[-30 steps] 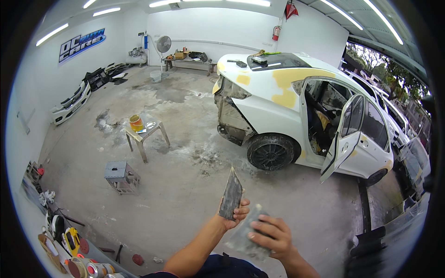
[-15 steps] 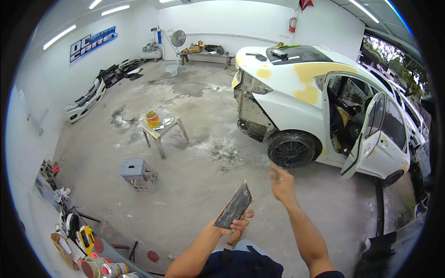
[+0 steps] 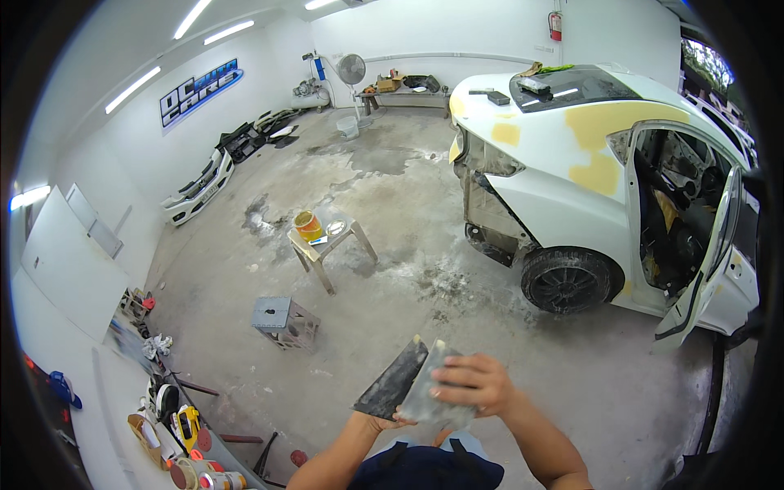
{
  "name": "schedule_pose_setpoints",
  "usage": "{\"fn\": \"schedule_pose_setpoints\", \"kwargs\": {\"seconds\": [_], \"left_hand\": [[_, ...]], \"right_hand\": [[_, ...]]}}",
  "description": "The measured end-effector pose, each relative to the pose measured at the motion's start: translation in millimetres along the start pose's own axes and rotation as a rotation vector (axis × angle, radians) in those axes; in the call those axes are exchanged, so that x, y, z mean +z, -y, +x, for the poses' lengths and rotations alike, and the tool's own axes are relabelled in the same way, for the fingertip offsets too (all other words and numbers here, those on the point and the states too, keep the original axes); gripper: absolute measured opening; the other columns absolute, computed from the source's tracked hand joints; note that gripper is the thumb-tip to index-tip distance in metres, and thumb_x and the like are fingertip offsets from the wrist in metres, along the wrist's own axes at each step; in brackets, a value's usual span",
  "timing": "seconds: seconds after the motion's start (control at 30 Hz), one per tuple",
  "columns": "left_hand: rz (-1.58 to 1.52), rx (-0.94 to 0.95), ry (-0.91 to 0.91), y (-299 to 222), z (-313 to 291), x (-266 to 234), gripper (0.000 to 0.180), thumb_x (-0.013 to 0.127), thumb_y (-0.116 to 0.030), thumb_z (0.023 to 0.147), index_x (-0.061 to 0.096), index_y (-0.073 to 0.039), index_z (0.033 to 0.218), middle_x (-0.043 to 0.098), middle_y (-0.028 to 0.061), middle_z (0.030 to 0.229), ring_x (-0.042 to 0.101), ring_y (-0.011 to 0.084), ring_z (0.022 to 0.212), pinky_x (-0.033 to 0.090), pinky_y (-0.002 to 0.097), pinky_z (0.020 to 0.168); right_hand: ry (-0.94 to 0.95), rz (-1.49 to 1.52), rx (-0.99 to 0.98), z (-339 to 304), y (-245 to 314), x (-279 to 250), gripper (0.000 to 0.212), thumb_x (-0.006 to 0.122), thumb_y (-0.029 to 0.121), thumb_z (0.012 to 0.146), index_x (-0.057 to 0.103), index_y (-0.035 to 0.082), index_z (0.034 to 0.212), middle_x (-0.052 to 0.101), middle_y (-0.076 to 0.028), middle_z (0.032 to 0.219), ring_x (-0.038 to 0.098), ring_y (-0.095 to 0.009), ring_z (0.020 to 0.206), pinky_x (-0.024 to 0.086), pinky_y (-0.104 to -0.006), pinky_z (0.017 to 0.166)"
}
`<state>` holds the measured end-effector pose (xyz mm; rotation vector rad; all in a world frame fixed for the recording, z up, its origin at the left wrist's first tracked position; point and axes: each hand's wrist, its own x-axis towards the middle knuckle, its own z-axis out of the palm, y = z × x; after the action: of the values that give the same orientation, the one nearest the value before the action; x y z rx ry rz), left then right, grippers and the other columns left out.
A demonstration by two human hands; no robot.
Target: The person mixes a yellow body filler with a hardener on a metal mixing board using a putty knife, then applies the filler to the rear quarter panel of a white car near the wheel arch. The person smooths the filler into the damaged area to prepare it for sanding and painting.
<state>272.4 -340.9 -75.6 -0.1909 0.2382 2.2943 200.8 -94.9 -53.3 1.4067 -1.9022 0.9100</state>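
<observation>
Low in front of me, my left hand [image 3: 384, 421] supports a dark grey, dusty piece of sandpaper [image 3: 394, 382] from below, its fingers mostly hidden. Right beside it, a lighter grey flap of sandpaper [image 3: 429, 392] stands at an angle, so the two form a V that opens upward. My right hand [image 3: 480, 387] has its fingers laid across the light flap, and they look bent around its right side. The flap's lower part is blurred. Whether the two pieces are one folded sheet, I cannot tell.
A white car [image 3: 563, 155] with yellow filler patches and an open door stands to the right. Ahead are a grey step stool [image 3: 273, 314] and a small table [image 3: 357, 229] bearing a yellow can [image 3: 308, 226]. Cans and tools crowd a bench [image 3: 214, 447] at lower left.
My right hand has come left from the air onto the sandpaper. A light grey flap now shows beside the dark piece. The view has swung left, shifting the room rightward.
</observation>
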Motion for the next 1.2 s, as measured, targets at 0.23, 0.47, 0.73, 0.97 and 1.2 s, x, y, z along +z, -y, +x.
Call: {"fn": "schedule_pose_setpoints", "kwargs": {"seconds": [0.23,0.47,0.73,0.97,1.2], "left_hand": [[1.056,0.692,-0.735,-33,73,21,0.036,0.062,-0.041,0.104,0.058,-0.008,0.117,0.066,0.0054,0.109,0.061,0.0112,0.077,0.051,0.0243,0.075],[0.723,1.069,-0.500,-54,121,65,0.020,0.061,-0.013,0.104,0.056,-0.007,0.122,0.065,0.0058,0.118,0.064,0.0143,0.101,0.053,0.0320,0.092],[0.753,0.626,-0.319,-89,116,84,0.040,0.064,-0.019,0.101,0.055,-0.001,0.136,0.068,0.0116,0.119,0.068,0.0206,0.107,0.057,0.0367,0.093],[0.586,0.530,-0.375,-142,102,68,0.036,0.067,-0.024,0.100,0.062,0.001,0.126,0.072,0.0118,0.108,0.071,0.0199,0.096,0.059,0.0353,0.084],[1.309,0.016,-0.101,-222,71,40,0.031,0.075,-0.025,0.096,0.064,-0.003,0.115,0.070,0.0032,0.098,0.062,0.0093,0.091,0.050,0.0284,0.081]], "right_hand": [[-0.562,0.191,1.055,-16,-82,-15,0.031,0.058,0.019,0.104,0.067,0.009,0.133,0.071,-0.013,0.123,0.064,-0.015,0.110,0.049,-0.0284,0.090],[-0.187,0.199,0.629,-31,-28,-3,0.070,0.063,-0.004,0.063,0.069,0.011,0.131,0.064,-0.013,0.131,0.058,-0.034,0.118,0.049,-0.0417,0.103],[-0.410,0.185,0.813,8,-89,-44,0.047,0.070,-0.007,0.077,0.072,0.005,0.122,0.068,-0.015,0.123,0.066,-0.032,0.109,0.052,-0.0378,0.096],[-0.430,0.463,0.467,23,-96,28,0.031,0.065,0.020,0.100,0.070,-0.002,0.121,0.072,-0.018,0.115,0.070,-0.027,0.099,0.056,-0.0423,0.090],[-1.077,1.216,1.397,55,-167,112,0.037,0.068,0.044,0.099,0.066,0.010,0.111,0.060,-0.001,0.077,0.053,-0.013,0.054,0.043,-0.0278,0.048]]}}
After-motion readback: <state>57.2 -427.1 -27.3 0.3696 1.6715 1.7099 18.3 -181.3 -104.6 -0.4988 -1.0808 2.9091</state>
